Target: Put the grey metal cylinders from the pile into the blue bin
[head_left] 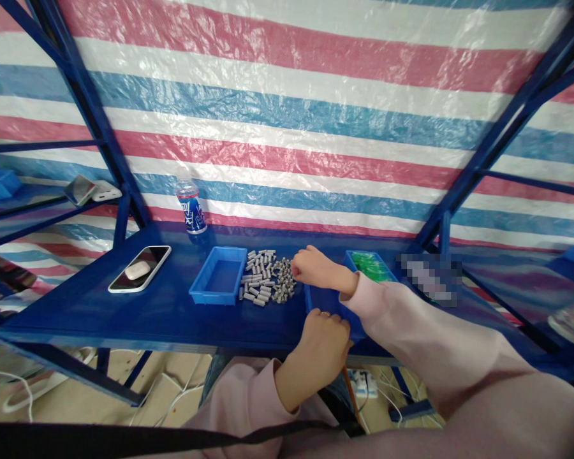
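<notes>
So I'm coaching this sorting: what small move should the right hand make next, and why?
Probably close the right hand on one grey piece: it rests at the edge of the grey pile, apparently empty, while the left hand waits at the table's front edge.

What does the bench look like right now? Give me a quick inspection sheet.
Surface: blue table, a shelf in a blue metal frame.
Job's things: pile of small grey pieces; empty blue tray to its left; blue tray of green pieces to its right.
Clutter: phone with a white earbud case on it; water bottle at the back.
Hands: right hand closed at the pile's edge; left hand fisted at the table's front edge.
Cables: white cables and power strip on the floor.
Surroundings: striped tarp behind.
</notes>
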A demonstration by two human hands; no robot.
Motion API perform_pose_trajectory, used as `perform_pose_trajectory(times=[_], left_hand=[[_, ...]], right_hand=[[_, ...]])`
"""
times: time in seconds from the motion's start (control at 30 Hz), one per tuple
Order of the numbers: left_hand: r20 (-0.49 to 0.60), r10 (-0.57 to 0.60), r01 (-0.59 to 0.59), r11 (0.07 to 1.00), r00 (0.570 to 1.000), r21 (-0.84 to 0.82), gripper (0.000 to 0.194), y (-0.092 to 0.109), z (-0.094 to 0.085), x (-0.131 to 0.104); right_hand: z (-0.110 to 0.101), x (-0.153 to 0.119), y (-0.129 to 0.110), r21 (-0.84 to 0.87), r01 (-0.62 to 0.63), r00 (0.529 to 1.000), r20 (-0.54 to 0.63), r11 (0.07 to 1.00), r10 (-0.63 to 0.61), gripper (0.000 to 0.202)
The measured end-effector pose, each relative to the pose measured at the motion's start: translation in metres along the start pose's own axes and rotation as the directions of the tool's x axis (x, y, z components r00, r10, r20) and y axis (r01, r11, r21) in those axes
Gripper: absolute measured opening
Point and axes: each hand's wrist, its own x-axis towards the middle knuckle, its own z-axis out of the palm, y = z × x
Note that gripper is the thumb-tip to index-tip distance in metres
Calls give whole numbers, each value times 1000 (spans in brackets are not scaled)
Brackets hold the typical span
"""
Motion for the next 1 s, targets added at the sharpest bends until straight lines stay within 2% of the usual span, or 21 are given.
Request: perform_pose_trajectory(times=[0.1,0.17,0.27,0.33,0.47,0.57,0.67,0.8,1.0], left_hand=[[11,-10,10,1000,1000,-2,14,0,2,0],[23,-14,14,1000,1000,1,15,0,3,1],[35,-20,20,1000,999,7,16,0,5,1],[21,-15,15,1000,1000,7,16,0,4,1],[-17,-3,3,1000,1000,-3,15,-1,2,-1],[-30,-2,2,1000,1000,-3,15,-1,2,-2],[-29,-6,6,1000,1000,4,15,-1,4,-1],[-30,-3,3,1000,1000,1,15,-1,6,0],[-26,-10,10,1000,1000,-8,15,-1,8,0]], right_hand=[[-15,-16,15,98,-49,993,-103,994,59,17],[-16,-29,20,114,-104,989,-95,988,115,15],[1,-46,19,63,-165,986,-3,984,165,18],[19,-51,15,32,-145,989,32,989,144,21],[45,-49,11,55,-121,992,39,991,119,25],[47,-45,16,212,-66,995,89,975,47,19],[45,-43,24,390,-26,995,101,920,-15,21],[47,-42,34,415,-70,993,116,907,24,25],[49,-39,40,391,-95,992,118,915,53,16]])
